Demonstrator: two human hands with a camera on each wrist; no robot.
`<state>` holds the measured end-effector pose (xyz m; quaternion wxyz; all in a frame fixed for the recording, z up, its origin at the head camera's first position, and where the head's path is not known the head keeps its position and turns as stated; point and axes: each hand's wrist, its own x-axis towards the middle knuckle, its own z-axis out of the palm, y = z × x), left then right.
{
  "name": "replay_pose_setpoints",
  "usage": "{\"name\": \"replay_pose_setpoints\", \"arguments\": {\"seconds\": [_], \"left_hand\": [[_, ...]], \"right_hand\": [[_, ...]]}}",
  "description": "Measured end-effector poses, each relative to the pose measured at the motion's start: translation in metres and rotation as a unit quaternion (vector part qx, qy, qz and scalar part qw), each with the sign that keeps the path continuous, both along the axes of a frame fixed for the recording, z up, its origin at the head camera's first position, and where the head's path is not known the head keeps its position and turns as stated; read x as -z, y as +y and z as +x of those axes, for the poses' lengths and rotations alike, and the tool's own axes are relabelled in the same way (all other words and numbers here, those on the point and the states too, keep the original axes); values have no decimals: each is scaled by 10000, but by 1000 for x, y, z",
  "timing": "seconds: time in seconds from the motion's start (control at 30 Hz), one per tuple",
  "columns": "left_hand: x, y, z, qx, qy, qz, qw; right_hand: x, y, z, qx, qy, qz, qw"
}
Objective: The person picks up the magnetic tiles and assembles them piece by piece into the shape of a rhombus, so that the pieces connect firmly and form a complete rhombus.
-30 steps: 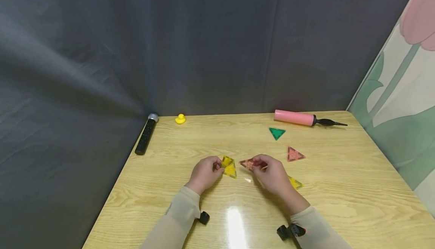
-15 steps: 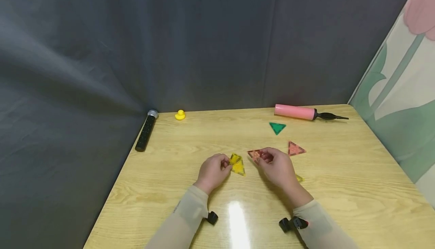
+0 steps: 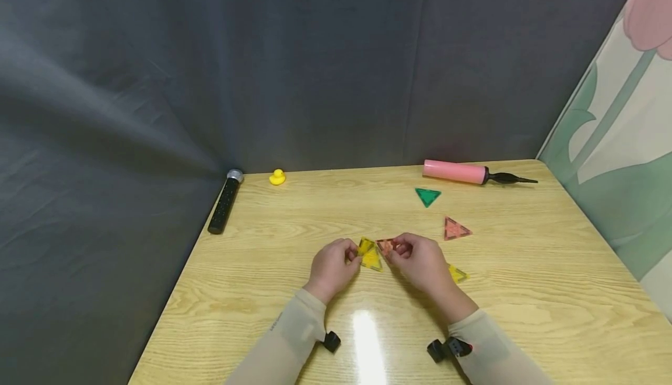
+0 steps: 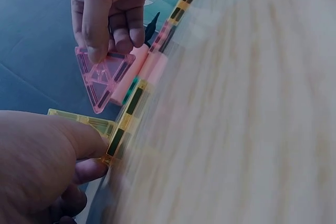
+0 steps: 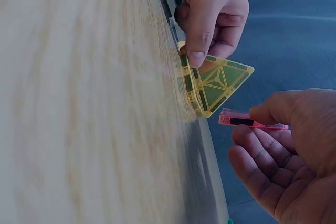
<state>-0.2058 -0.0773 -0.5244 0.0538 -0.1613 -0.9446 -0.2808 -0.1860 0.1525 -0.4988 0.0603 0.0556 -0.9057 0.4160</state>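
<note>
Two translucent yellow triangular magnetic tiles meet along an edge beside my left hand (image 3: 333,267). One yellow tile (image 3: 372,260) lies low on the table, and the other, a raised yellow tile (image 5: 223,82), stands up from it. My left thumb and fingers pinch the pair at a corner. My right hand (image 3: 424,263) pinches a pink triangular magnetic tile (image 4: 104,81) between thumb and fingers, its other fingers loosely curled. In the right wrist view the pink tile appears edge-on, its tip close to the yellow tiles.
Near my right wrist lies another yellow triangular tile (image 3: 458,273). Beyond it are a second pink tile (image 3: 455,229) and a green tile (image 3: 427,197). Along the back sit a pink hand pump (image 3: 455,172), a yellow rubber duck (image 3: 277,177) and a black microphone (image 3: 226,203).
The left hand has shifted right with the yellow tiles. The right hand first moved right and away, then came back left, bringing the pink tile close to the yellow pair.
</note>
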Motion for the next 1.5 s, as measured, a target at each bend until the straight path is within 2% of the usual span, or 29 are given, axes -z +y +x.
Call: {"name": "replay_pose_setpoints", "arguments": {"seconds": [0.4, 0.9, 1.23, 1.5], "left_hand": [[1, 5, 3, -4, 59, -32, 10000], [3, 4, 2, 224, 44, -49, 9997], [3, 3, 4, 451, -30, 91, 9989], [3, 4, 5, 499, 10, 61, 9987]], "right_hand": [[6, -5, 0, -214, 124, 15, 9997], [7, -10, 1, -413, 33, 76, 9991], [10, -10, 2, -513, 155, 145, 9985], [9, -9, 3, -571, 218, 302, 9977]]}}
